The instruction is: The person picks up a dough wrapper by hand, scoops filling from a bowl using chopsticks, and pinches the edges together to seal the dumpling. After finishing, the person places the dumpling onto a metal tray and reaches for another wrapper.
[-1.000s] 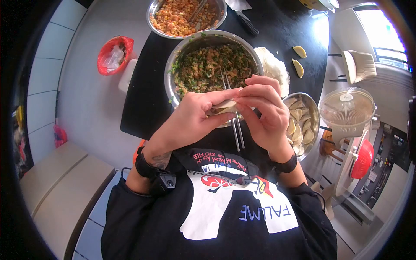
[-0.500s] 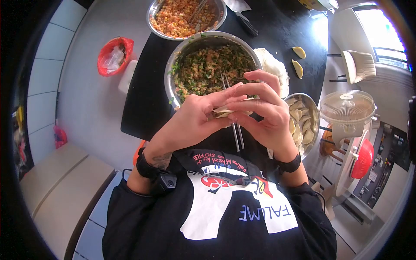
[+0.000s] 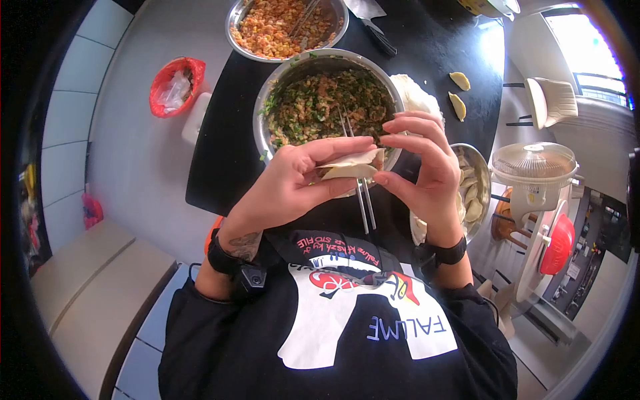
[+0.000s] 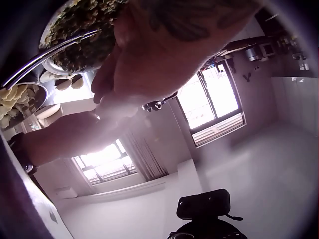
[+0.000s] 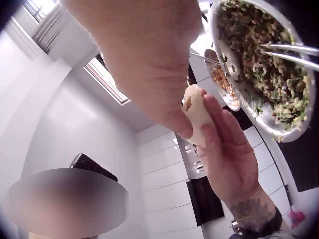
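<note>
Between both hands, over the near rim of a metal bowl (image 3: 262, 127) of green-flecked filling, is a folded dumpling (image 3: 350, 171) of pale dough. Its two edges stand apart, with filling showing at the right end. My left hand (image 3: 293, 177) holds it from the left, thumb below and fingers above. From the right, my right hand (image 3: 423, 160) has its thumb and index fingertip at the open end, other fingers raised. In the right wrist view, the right thumb presses the dumpling (image 5: 199, 119). Metal chopsticks (image 3: 366, 207) lean in the bowl, passing beneath the hands.
A metal bowl (image 3: 490, 190) of dumplings stands at the right, partly behind the right wrist. White dough (image 3: 417, 97) lies beside the filling bowl. Two dumplings (image 3: 460, 81) sit on the black table (image 3: 217, 157). Farther back are a second filling bowl (image 3: 233, 41) and a knife (image 3: 380, 40).
My right hand has shifted right along the dumpling and spread its fingers wider. The dumpling, largely covered before, now shows its two parted edges. My left hand keeps its hold.
</note>
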`<state>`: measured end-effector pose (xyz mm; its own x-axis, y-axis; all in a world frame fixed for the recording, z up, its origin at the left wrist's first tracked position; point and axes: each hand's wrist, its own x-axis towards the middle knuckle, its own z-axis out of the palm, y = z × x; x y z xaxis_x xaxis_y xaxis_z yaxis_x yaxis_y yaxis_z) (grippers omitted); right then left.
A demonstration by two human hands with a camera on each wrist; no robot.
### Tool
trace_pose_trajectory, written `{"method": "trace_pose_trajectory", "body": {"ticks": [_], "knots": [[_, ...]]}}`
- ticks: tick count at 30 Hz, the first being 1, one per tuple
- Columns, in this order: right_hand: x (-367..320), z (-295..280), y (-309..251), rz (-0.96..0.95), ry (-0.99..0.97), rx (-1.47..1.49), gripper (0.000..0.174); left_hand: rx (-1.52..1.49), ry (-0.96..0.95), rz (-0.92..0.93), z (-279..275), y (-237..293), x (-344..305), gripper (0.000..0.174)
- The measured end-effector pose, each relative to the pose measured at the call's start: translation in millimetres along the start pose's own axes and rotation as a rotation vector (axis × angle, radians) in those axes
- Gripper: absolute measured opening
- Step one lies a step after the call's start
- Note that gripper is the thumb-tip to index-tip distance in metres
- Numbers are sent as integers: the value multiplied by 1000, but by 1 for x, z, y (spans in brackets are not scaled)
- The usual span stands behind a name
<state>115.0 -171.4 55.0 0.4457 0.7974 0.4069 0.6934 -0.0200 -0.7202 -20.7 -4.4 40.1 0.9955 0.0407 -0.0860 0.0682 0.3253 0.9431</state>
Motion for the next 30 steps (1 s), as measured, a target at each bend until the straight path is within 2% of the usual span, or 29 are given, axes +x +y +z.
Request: {"method": "trace_pose_trajectory", "body": {"ticks": [6, 13, 16, 21, 26, 28, 30], "knots": [[-4, -4, -9, -39, 16, -46, 31, -80, 3, -13, 0, 1, -2, 45], [-6, 2, -8, -66, -37, -64, 26, -89, 36, -34, 1, 2, -2, 45], [-4, 0, -11, -43, 49, -24, 25, -80, 54, -14, 1, 2, -2, 43], [-6, 2, -8, -124, -18, -79, 26, -113, 58, 13, 4, 1, -2, 40], [-3, 3, -14, -66, 14, -34, 26, -63, 71, 18, 5, -1, -1, 39], [-1, 5, -17, 35, 97, 70, 26, -46, 69, 29, 5, -2, -2, 38], [0, 5, -15, 29, 54, 70, 26, -29, 61, 42, 6, 0, -1, 37]]}}
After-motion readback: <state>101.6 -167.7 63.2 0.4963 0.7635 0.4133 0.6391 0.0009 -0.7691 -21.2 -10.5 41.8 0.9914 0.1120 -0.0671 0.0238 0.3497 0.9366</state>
